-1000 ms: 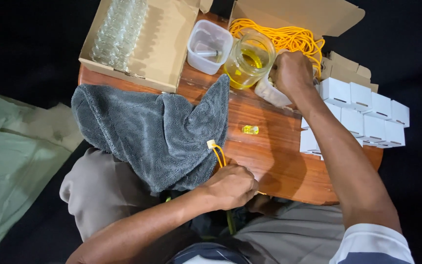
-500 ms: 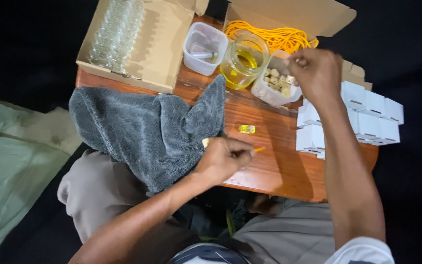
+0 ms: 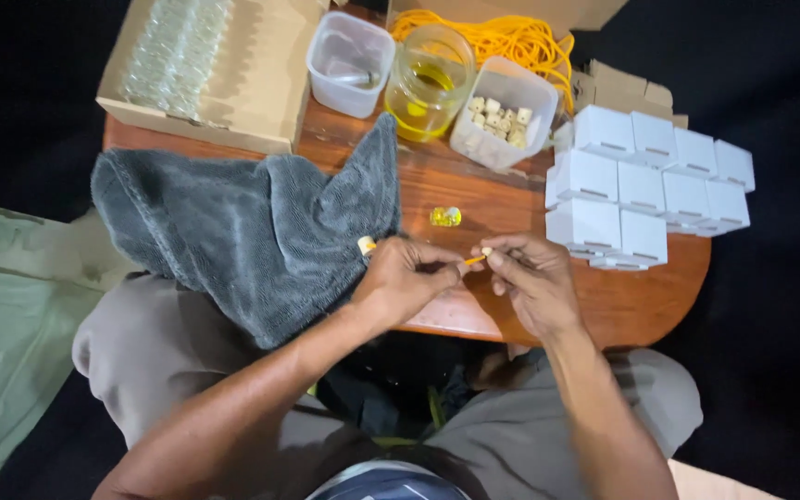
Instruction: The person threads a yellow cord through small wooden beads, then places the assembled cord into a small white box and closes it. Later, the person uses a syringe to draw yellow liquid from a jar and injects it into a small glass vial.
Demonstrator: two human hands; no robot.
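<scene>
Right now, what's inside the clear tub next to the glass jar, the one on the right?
The clear tub holds a heap of small pale cube-shaped pieces, several with dark holes. Whatever lies beneath the top layer is covered.

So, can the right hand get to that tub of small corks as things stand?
Probably yes. The right hand sits on the table edge, and the tub of small corks stands open beyond bare wood. But its fingers already pinch a small piece with the left hand.
</scene>
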